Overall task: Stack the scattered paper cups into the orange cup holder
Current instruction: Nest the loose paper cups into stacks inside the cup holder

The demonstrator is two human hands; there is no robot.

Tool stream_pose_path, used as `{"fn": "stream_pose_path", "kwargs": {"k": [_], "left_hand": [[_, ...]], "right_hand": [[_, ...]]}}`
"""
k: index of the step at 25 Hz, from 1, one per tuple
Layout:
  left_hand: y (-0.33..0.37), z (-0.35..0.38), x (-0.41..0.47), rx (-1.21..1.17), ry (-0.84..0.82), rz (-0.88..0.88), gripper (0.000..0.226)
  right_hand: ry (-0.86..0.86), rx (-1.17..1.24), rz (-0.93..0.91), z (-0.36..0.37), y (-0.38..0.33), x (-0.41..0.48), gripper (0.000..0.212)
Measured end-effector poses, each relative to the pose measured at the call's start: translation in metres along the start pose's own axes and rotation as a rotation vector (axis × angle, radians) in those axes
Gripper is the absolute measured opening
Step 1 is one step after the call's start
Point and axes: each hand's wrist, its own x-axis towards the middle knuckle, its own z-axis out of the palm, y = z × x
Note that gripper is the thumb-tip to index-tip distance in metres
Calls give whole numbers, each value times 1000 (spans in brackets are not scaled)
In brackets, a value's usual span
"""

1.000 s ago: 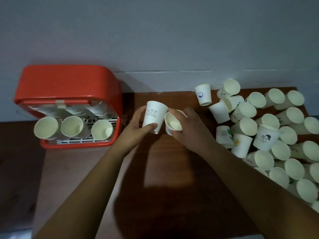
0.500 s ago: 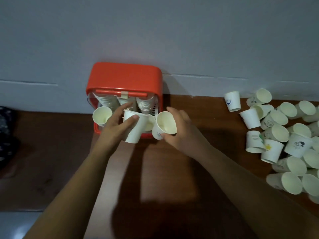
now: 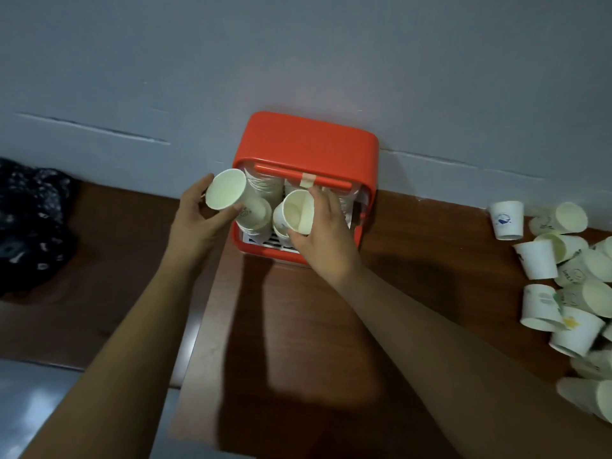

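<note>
bare tabletop [image 3: 298,326] before holder [image 3: 308,144], cup pile [image 3: 569,293] right

Dark patterned cloth [image 3: 29,223] at left

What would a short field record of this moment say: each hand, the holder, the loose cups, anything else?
Orange cup holder: against the wall, cup stacks inside
Left hand: grips a paper cup at the holder's left stack
Right hand: grips a second cup at the middle stack
Loose cups: heaped at the table's right
Other: dark patterned cloth, far left

Dim, soft picture; forearm shadows darken the table [image 3: 414,226], and straight lines bow near the edges.
</note>
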Motion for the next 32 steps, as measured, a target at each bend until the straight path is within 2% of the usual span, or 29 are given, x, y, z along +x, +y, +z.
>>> {"fn": "stream_pose_path", "kwargs": {"k": [3, 8, 14, 17, 22, 25, 32], "left_hand": [[-11, 1, 11, 152, -27, 55, 67], [-34, 1, 29, 334, -95, 123, 72], [-54, 7, 36, 566, -233, 264, 70], [-57, 10, 39, 573, -311, 306, 72], [-61, 17, 39, 571, -332, 294, 90], [-59, 20, 39, 584, -324, 319, 85], [-62, 28, 37, 663, -335, 343, 85]], "right_hand": [[-68, -208, -62, 15, 5, 8, 82], [-68, -359, -56, 33, 4, 14, 88], [-262, -435, 22, 49, 15, 26, 73], [-281, -418, 27, 55, 15, 33, 69], [-308, -385, 10, 54, 26, 29, 74], [-261, -381, 31, 51, 31, 26, 68], [-211, -390, 88, 54, 30, 30, 78]]}}
